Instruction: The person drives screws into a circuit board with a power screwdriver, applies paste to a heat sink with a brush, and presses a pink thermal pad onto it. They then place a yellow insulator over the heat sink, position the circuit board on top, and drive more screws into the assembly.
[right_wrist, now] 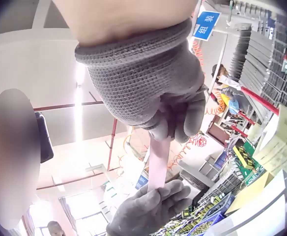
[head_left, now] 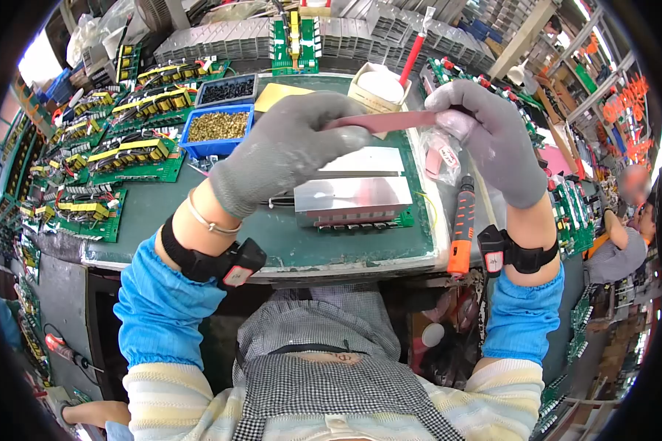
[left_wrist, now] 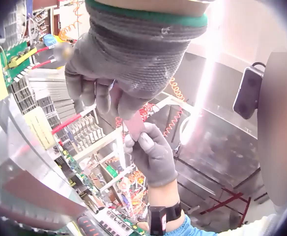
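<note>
A reddish-pink strip [head_left: 401, 121] is stretched between two grey-gloved hands above the bench. The left hand [head_left: 287, 147] pinches one end between thumb and fingers; the right hand [head_left: 493, 140] pinches the other. In the left wrist view, the strip [left_wrist: 135, 126] spans from the left hand [left_wrist: 129, 59] to the right hand [left_wrist: 156, 155]. The right wrist view has the strip [right_wrist: 158, 162] between the right hand [right_wrist: 148, 88] and the left hand [right_wrist: 148, 209]. Below the hands lies a silver metal part [head_left: 353, 192], with a green board edge under it.
A blue bin of brass-coloured pieces [head_left: 217, 128], a dark bin [head_left: 226, 90] and green circuit boards [head_left: 132, 158] are at the left. An orange-handled screwdriver [head_left: 463, 224] lies at the right, near a plastic bag [head_left: 443, 158]. A white-topped box [head_left: 379, 84] stands behind.
</note>
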The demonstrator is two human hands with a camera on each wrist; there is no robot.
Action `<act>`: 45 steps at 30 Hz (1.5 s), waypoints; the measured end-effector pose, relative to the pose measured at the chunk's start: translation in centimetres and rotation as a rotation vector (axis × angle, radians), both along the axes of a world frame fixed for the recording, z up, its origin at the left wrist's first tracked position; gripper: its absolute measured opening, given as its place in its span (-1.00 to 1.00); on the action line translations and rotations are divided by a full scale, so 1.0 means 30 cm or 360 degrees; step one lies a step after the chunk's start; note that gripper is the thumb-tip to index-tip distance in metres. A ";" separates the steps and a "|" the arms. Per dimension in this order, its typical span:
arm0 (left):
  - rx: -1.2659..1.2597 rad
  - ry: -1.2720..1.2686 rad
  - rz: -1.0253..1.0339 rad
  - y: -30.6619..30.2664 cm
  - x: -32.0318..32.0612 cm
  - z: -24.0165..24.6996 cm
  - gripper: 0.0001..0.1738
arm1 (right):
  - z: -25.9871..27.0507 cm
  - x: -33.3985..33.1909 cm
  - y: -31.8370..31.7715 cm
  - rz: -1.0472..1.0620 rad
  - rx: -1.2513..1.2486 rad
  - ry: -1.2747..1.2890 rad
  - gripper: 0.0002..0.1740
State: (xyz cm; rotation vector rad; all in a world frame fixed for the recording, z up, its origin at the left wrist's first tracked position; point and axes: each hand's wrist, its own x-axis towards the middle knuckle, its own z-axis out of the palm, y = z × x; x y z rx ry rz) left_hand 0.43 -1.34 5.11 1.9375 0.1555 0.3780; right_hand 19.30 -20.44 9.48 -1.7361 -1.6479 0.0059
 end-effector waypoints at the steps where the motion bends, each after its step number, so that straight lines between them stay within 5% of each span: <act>1: -0.0033 0.0013 0.0048 0.015 -0.004 -0.009 -0.69 | -0.009 0.014 0.008 -0.0030 -0.0045 0.0133 -0.85; 6: -0.0138 0.0107 0.0227 0.100 0.004 -0.082 -0.70 | -0.123 0.141 0.087 0.0003 -0.0233 0.0765 -0.86; 10: -0.0012 0.0083 0.0100 0.217 0.076 -0.185 -0.70 | -0.242 0.246 0.178 0.0048 -0.0533 0.0783 -0.89; 21: 0.0311 0.0836 -0.0255 0.305 0.171 -0.179 -0.73 | -0.371 0.358 0.308 0.0429 -0.1254 0.0493 -0.85; 39: 0.0102 0.0696 -0.0475 0.364 0.186 -0.306 -0.73 | -0.306 0.327 0.304 0.0448 -0.1465 0.0274 -0.81; 42: 0.0202 0.0552 -0.0511 0.370 0.162 -0.300 -0.68 | -0.347 0.364 0.281 0.0540 -0.1283 0.0532 -0.75; 45: 0.0042 0.0484 -0.0361 0.378 0.115 -0.273 -0.62 | -0.303 0.317 0.214 0.0290 -0.0928 0.0735 -0.65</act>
